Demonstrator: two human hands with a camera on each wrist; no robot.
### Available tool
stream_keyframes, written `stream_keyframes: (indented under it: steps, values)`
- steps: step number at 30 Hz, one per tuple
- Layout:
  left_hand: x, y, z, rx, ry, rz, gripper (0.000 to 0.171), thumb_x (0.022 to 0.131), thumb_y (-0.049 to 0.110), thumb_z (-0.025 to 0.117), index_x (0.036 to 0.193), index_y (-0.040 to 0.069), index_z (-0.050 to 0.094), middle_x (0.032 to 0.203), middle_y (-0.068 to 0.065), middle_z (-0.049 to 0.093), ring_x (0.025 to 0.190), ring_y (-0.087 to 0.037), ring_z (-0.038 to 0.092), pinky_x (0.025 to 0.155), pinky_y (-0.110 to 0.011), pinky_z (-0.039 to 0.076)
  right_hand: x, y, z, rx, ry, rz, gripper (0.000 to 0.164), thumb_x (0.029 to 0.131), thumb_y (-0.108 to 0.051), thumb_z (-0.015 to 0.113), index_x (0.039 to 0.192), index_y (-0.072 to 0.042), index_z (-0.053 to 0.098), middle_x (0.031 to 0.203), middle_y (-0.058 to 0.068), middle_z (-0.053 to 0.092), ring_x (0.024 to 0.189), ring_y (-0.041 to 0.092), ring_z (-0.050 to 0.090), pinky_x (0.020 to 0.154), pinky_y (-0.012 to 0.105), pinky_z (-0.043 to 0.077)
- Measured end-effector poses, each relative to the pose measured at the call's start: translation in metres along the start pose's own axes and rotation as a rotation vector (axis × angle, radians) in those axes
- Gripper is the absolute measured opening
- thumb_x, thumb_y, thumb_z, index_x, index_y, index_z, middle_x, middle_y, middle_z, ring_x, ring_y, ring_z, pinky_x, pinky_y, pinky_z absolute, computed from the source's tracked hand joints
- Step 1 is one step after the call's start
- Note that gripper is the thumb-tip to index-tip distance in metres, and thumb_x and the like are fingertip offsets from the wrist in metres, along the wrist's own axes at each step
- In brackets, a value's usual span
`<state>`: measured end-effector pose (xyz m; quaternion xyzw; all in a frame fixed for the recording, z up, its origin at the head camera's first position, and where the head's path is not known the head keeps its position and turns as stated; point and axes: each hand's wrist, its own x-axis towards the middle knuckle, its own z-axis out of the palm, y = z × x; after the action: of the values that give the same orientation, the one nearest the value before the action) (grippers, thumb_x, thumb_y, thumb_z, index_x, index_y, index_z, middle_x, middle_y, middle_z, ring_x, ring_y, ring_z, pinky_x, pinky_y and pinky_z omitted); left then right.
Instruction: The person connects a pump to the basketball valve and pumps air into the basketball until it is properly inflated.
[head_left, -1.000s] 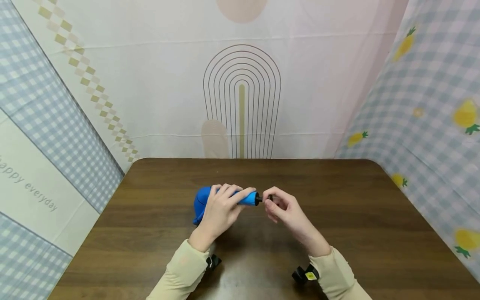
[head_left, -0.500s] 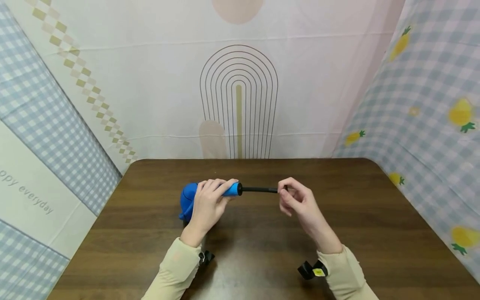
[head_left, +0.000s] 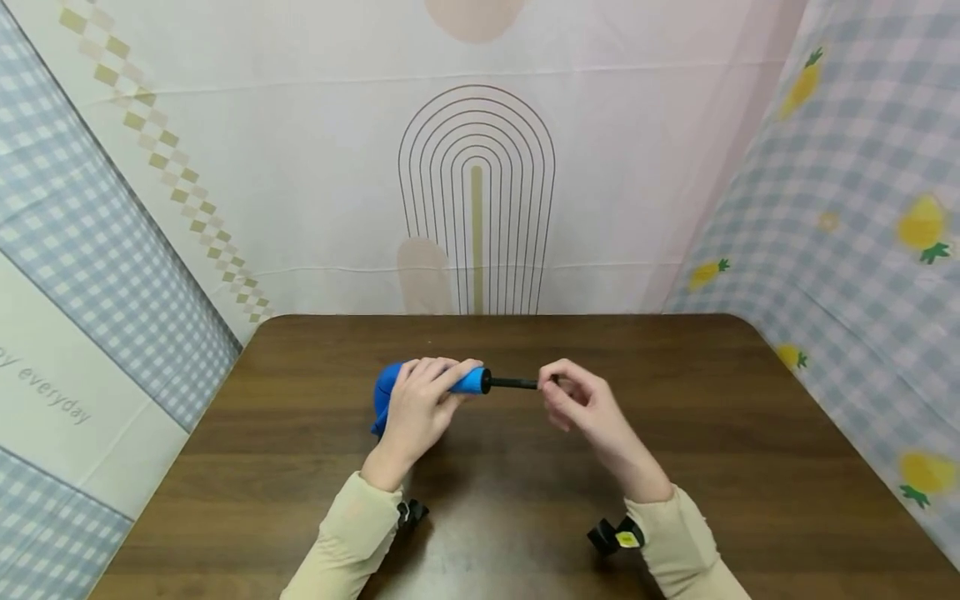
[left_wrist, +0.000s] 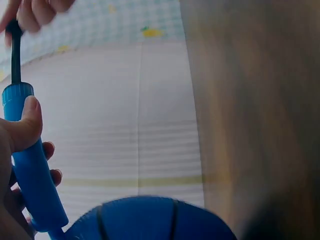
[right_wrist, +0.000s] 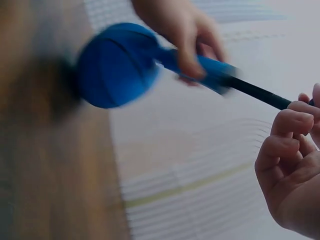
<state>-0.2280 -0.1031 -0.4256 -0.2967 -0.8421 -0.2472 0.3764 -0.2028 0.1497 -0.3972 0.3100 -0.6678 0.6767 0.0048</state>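
Note:
My left hand (head_left: 420, 408) grips the blue barrel of a hand pump (head_left: 471, 381), thumb and fingers wrapped round it. From the barrel's black-capped end in the head view, a black rod (head_left: 513, 383) sticks partly out to the right. At the far end of that rod, my right hand (head_left: 585, 402) pinches the small black handle, mostly hidden by the fingers. A blue ball (right_wrist: 117, 65) with black seam lines sits at the pump's other end, joined to its narrow tip in the right wrist view. Behind the left hand, the ball (head_left: 386, 392) is partly covered in the head view.
Both hands are over a dark brown wooden table (head_left: 675, 400). A white printed cloth (head_left: 322, 183) hangs behind it, with checked cloth (head_left: 847, 217) at the right side. Each wrist wears a black camera mount (head_left: 615, 536).
The rod came far out of the barrel as my right hand moved right, then went partly back in. The left hand, pump and ball shifted left, then the ball came slightly back right.

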Motion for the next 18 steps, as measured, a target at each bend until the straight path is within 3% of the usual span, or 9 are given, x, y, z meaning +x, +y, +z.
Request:
stream_keyframes:
  steps: [6,11,18]
  values:
    - [0.0,-0.003,-0.001,-0.025,0.028,-0.028,0.039,0.082,0.026,0.075,0.121,0.023,0.067,0.098,0.002,0.071,0.095,-0.019,0.063,0.09,-0.04,0.044,-0.003,-0.015,-0.012,0.044,0.012,-0.063,0.006,0.1,-0.003,0.047,0.1,-0.002,0.053,0.06,0.005,0.041,0.046,0.022,0.028,0.042,0.036,0.026]
    - [0.0,0.013,0.004,-0.008,0.052,-0.007,0.038,0.081,0.021,0.078,0.118,0.023,0.068,0.095,0.0,0.07,0.091,-0.019,0.062,0.086,-0.041,0.044,0.001,0.001,0.004,0.1,-0.016,-0.068,0.006,0.101,-0.003,0.045,0.099,-0.001,0.051,0.059,0.004,0.037,0.044,0.024,0.027,0.04,0.034,0.026]
    - [-0.003,0.026,0.008,0.011,0.037,0.054,0.039,0.08,0.023,0.079,0.117,0.024,0.068,0.096,0.0,0.069,0.091,-0.018,0.062,0.087,-0.042,0.044,0.002,0.016,0.026,0.041,-0.037,0.015,0.007,0.101,-0.009,0.049,0.102,-0.002,0.052,0.063,0.002,0.041,0.046,0.028,0.031,0.042,0.032,0.033]
